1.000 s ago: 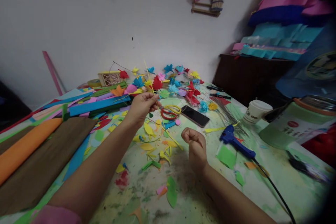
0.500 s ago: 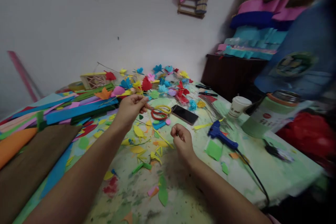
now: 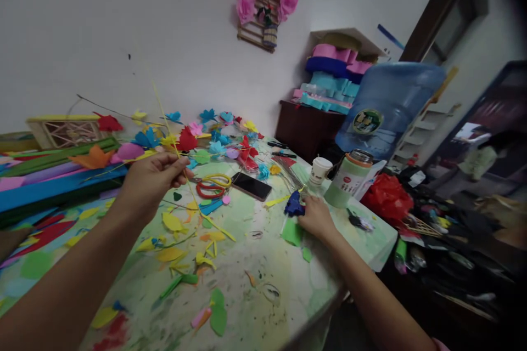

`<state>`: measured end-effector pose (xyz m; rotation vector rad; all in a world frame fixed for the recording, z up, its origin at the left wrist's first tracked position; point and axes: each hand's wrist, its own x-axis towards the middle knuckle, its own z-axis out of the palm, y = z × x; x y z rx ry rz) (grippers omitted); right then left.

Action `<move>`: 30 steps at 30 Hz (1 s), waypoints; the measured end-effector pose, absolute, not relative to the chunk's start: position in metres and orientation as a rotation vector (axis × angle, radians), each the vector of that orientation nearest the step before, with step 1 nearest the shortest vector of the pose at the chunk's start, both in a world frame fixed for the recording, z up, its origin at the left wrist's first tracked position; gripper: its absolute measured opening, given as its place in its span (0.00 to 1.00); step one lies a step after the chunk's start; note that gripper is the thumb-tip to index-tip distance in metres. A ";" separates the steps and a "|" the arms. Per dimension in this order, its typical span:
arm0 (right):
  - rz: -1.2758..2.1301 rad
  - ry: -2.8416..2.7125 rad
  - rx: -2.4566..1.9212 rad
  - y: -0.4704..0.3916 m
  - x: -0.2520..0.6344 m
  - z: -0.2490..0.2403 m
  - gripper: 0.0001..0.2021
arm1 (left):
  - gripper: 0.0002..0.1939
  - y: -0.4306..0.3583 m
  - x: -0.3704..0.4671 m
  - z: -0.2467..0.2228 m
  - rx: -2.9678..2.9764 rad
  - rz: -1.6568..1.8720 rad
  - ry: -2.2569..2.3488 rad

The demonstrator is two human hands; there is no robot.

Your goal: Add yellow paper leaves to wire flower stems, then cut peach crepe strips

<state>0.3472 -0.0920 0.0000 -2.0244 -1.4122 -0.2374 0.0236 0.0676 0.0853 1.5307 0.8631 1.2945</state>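
My left hand (image 3: 154, 178) is closed in a pinch on a thin yellow paper-wrapped stem (image 3: 208, 220). One end of the stem rises above the fingers and the other slants down over the table. My right hand (image 3: 319, 218) is closed round the rear part of a blue hot glue gun (image 3: 293, 204), which lies on the table; the hand hides part of the gun. Under the gun is a green paper piece (image 3: 291, 232). Scissors (image 3: 213, 185) with red and yellow handles lie just right of my left hand, beside a phone (image 3: 251, 186).
Paper flowers (image 3: 218, 140) crowd the table's back. Crepe paper strips (image 3: 61, 178) fill the left; yellow petals (image 3: 173, 222) and green leaves (image 3: 218, 311) are scattered in front. A paper cup (image 3: 320, 170) and a green flask (image 3: 348, 181) stand beyond my right hand. A person (image 3: 477, 162) is at far right.
My right hand has moved right from the table's middle onto the glue gun and closed round it. My left hand still pinches the yellow stem. The view has swung to the right.
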 end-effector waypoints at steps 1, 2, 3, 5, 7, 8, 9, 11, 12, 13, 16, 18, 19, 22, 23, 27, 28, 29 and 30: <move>-0.233 -1.425 -2.036 -0.093 0.350 -0.004 0.09 | 0.12 0.067 0.024 0.085 1.522 1.309 0.858; -0.229 -1.435 -2.044 -0.094 0.351 -0.006 0.09 | 0.12 0.066 0.024 0.086 1.519 1.309 0.851; -0.225 -1.442 -2.044 -0.094 0.351 -0.007 0.09 | 0.11 0.065 0.025 0.086 1.517 1.313 0.847; -0.220 -1.446 -2.024 -0.094 0.350 -0.006 0.11 | 0.11 0.062 0.026 0.087 1.521 1.317 0.846; -0.217 -1.437 -1.985 -0.093 0.351 -0.001 0.12 | 0.10 0.060 0.026 0.089 1.531 1.312 0.843; -0.210 -1.422 -1.959 -0.092 0.352 0.003 0.11 | 0.10 0.059 0.027 0.089 1.538 1.311 0.839; -0.199 -1.400 -1.933 -0.091 0.353 0.006 0.11 | 0.11 0.058 0.027 0.090 1.547 1.309 0.834; -0.164 -1.340 -1.880 -0.089 0.356 0.010 0.10 | 0.11 0.058 0.028 0.090 1.561 1.304 0.826; -0.140 -1.309 -1.856 -0.088 0.358 0.011 0.09 | 0.12 0.058 0.028 0.090 1.563 1.304 0.829; -0.112 -1.279 -1.833 -0.087 0.358 0.012 0.08 | 0.12 0.058 0.028 0.090 1.559 1.303 0.834; -0.009 -1.174 -1.776 -0.086 0.353 0.012 0.10 | 0.13 0.059 0.028 0.089 1.531 1.300 0.848; 0.064 -1.107 -1.743 -0.085 0.345 0.012 0.15 | 0.13 0.060 0.029 0.088 1.515 1.293 0.846; 0.119 -1.063 -1.718 -0.084 0.340 0.013 0.17 | 0.13 0.060 0.029 0.087 1.513 1.288 0.843; 0.357 -0.871 -1.523 -0.077 0.328 0.016 0.16 | 0.13 0.061 0.029 0.085 1.522 1.275 0.845; 0.434 -0.806 -1.426 -0.074 0.325 0.018 0.14 | 0.14 0.061 0.029 0.085 1.520 1.272 0.848; 0.566 -0.727 -1.193 -0.062 0.320 0.025 0.13 | 0.16 0.061 0.029 0.085 1.500 1.267 0.868; 0.590 -0.741 -1.170 -0.062 0.318 0.027 0.13 | 0.16 0.061 0.030 0.085 1.499 1.267 0.872; 0.623 -0.770 -1.141 -0.062 0.313 0.028 0.14 | 0.16 0.062 0.030 0.084 1.501 1.267 0.875; 0.657 -0.816 -1.119 -0.064 0.307 0.030 0.14 | 0.16 0.062 0.030 0.084 1.503 1.269 0.877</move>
